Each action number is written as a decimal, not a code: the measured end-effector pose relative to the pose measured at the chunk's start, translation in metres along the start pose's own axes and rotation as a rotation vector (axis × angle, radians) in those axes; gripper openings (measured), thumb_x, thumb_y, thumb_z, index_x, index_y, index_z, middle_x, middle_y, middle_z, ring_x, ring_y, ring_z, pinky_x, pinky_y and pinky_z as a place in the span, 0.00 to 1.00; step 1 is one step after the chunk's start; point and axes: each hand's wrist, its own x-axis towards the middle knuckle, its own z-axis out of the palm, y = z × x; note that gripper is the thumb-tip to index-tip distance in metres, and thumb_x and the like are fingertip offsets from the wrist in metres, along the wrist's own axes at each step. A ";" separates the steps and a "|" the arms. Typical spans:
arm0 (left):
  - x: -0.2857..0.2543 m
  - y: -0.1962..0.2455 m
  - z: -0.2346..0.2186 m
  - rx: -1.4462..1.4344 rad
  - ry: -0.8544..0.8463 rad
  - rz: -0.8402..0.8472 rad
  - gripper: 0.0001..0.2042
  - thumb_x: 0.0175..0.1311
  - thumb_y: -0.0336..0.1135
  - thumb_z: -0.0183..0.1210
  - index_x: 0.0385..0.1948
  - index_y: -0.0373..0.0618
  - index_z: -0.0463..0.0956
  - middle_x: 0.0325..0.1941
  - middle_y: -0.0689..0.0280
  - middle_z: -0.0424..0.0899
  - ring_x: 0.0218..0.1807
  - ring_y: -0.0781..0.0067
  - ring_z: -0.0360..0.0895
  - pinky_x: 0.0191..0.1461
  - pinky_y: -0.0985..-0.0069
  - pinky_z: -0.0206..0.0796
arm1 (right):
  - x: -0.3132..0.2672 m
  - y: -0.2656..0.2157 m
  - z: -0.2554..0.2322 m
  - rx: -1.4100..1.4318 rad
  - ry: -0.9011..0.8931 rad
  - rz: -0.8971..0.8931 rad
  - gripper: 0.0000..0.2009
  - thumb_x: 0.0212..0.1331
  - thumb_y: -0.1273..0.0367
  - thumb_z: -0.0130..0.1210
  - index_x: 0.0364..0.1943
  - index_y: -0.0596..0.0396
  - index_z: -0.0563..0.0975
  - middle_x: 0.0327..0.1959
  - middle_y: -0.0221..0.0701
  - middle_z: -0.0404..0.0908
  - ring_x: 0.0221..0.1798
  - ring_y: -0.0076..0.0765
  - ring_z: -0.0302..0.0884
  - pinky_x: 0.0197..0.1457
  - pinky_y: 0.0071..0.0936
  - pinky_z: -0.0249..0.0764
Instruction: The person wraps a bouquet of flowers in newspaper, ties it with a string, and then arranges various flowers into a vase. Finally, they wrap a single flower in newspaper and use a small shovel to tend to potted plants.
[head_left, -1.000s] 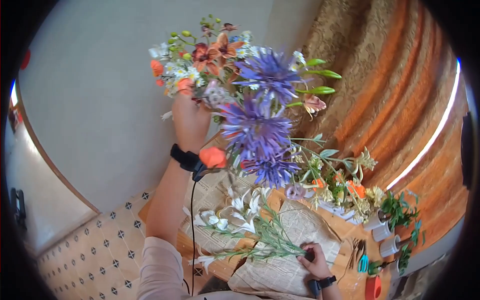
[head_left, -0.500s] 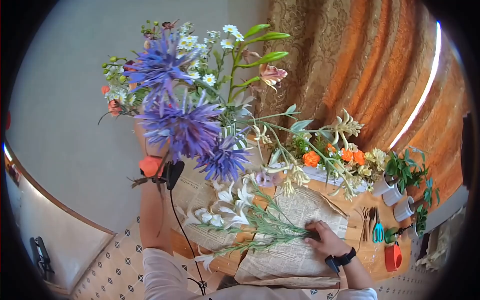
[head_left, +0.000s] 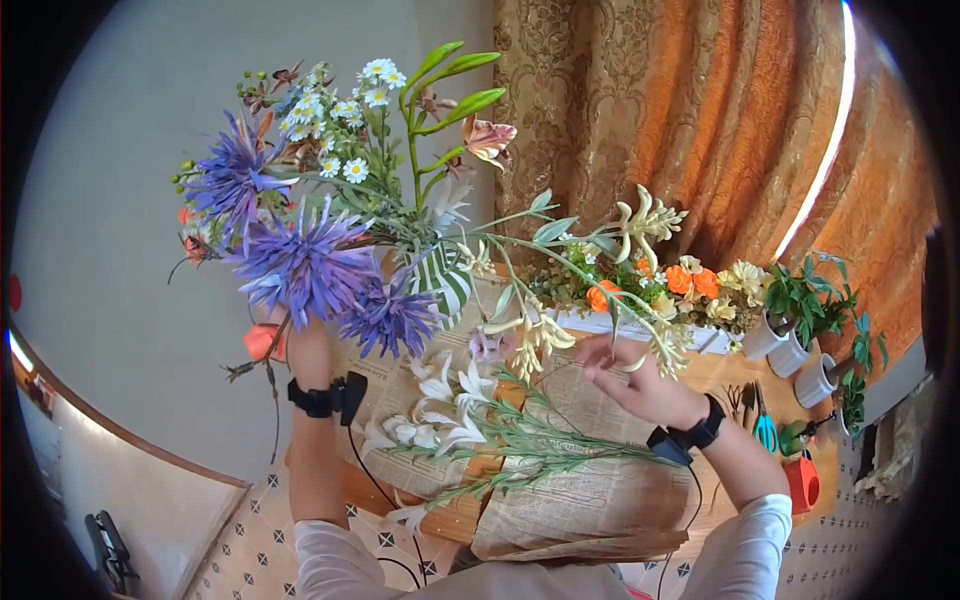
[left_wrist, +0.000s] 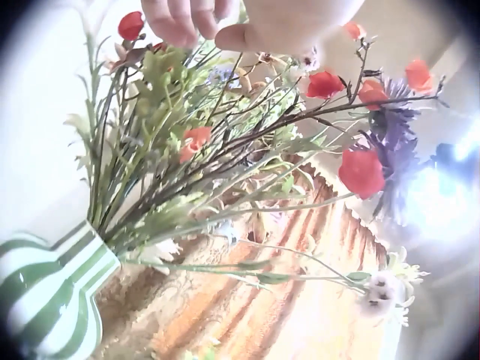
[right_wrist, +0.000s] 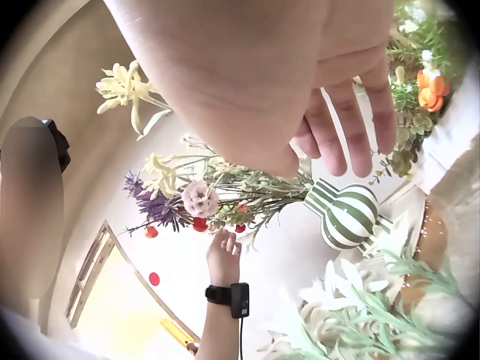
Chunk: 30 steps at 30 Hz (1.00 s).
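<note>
L hand was up among stems in the vase, grip unclear; R hand loose, empty. Best steady vase w/ R first.

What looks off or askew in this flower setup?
Nothing is spilled or broken. The bouquet in the striped vase leans heavily left, with long stems splaying right. Loose white-flowered stems lie across crumpled newspaper, untidy but not damaged.

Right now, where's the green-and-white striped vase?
In the head view the striped vase sits centre-left behind the newspaper, under the purple flowers, between the left hand and right hand.
</note>
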 end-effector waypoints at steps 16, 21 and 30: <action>-0.004 0.001 0.057 -0.277 -0.765 -0.114 0.16 0.74 0.31 0.58 0.60 0.38 0.78 0.54 0.58 0.85 0.55 0.70 0.81 0.58 0.71 0.74 | 0.194 0.059 0.066 0.515 0.216 -0.044 0.23 0.75 0.71 0.62 0.69 0.61 0.73 0.61 0.36 0.82 0.61 0.31 0.80 0.68 0.31 0.75; 0.013 0.056 0.041 -0.266 -0.841 0.058 0.18 0.71 0.32 0.61 0.61 0.38 0.78 0.53 0.60 0.86 0.53 0.72 0.82 0.56 0.73 0.74 | 0.223 0.043 0.063 0.555 0.300 -0.014 0.19 0.75 0.66 0.63 0.66 0.54 0.77 0.58 0.35 0.85 0.59 0.33 0.84 0.56 0.34 0.86; 0.001 0.091 0.020 -0.271 -0.901 -0.199 0.20 0.69 0.34 0.64 0.60 0.37 0.78 0.55 0.59 0.87 0.52 0.71 0.83 0.56 0.73 0.74 | 0.221 0.022 0.051 0.599 0.196 -0.086 0.16 0.71 0.69 0.66 0.60 0.55 0.80 0.54 0.30 0.87 0.52 0.28 0.86 0.54 0.26 0.85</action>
